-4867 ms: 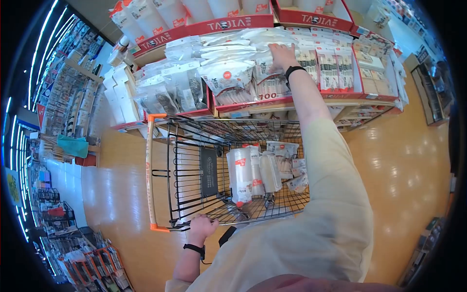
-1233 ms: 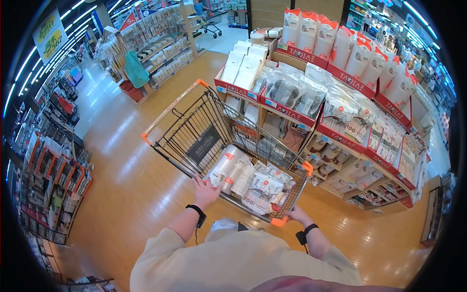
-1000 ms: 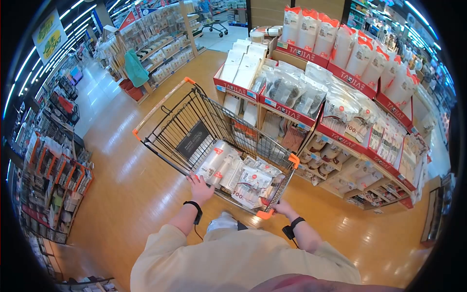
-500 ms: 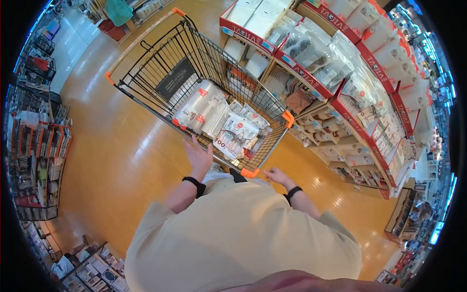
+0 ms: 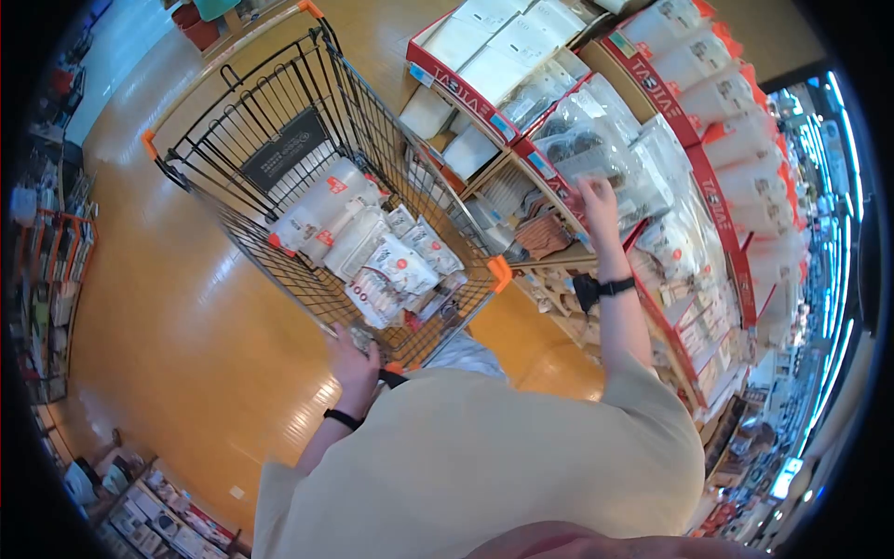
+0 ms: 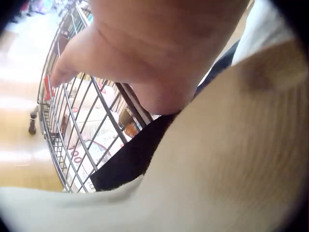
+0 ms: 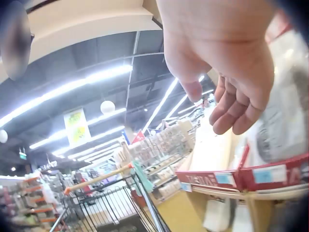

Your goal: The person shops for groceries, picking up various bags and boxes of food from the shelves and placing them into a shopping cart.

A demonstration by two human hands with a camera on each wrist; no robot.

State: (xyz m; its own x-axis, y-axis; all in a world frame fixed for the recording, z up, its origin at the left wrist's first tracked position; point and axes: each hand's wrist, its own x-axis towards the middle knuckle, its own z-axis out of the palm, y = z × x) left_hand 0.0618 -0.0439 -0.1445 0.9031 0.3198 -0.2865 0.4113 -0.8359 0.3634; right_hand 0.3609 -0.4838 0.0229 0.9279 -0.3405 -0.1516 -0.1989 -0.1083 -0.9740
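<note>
My right hand is raised over the display, in front of clear bags of dark round items. Its fingers hang loosely bent with nothing between them, as the right wrist view shows. My left hand lies at the near side rim of the shopping cart, its thumb reaching out beside the wire. In the cart lie a large white roll in clear wrap, a white pack marked 100 and several smaller packs.
The display's red-edged trays hold white boxes and tall white packs with orange tops. Below them, shelves bear folded cloth. The cart's orange corner is close to the shelf front. Another rack stands far left.
Earlier, my right hand reached into the display, then both hands were at the cart, with the 100 pack inside it. Since then my right hand has left the cart and risen to the display.
</note>
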